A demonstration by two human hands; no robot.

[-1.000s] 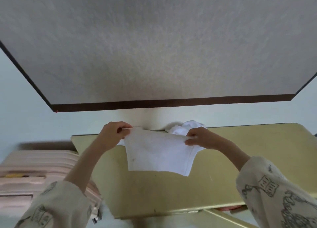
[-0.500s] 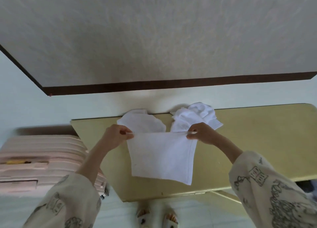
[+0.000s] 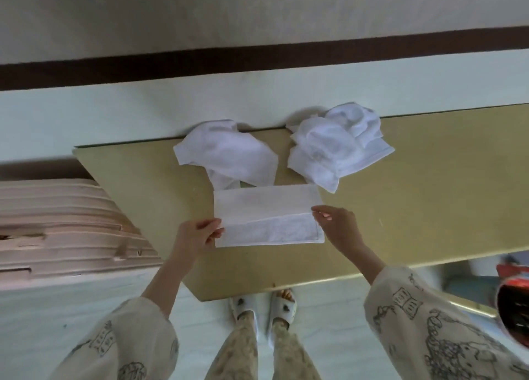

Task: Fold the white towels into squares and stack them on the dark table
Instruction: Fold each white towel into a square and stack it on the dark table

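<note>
The white towel (image 3: pixel 267 215) is laid flat in the middle of the table (image 3: pixel 429 193). Its folded edge is pinched by the left hand (image 3: pixel 197 233) at 9 o'clock and by the right hand (image 3: pixel 336 225) at 3 o'clock. If one end is let go early, the fold could be left crooked. Two crumpled towels (image 3: pixel 229 153) are seen at 12 o'clock. Half a second ago, the towel was held up, hanging.

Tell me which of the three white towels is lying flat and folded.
The flat towel between the hands, nearest the person. The left crumpled towel and right crumpled towel behind it are bunched heaps.
</note>
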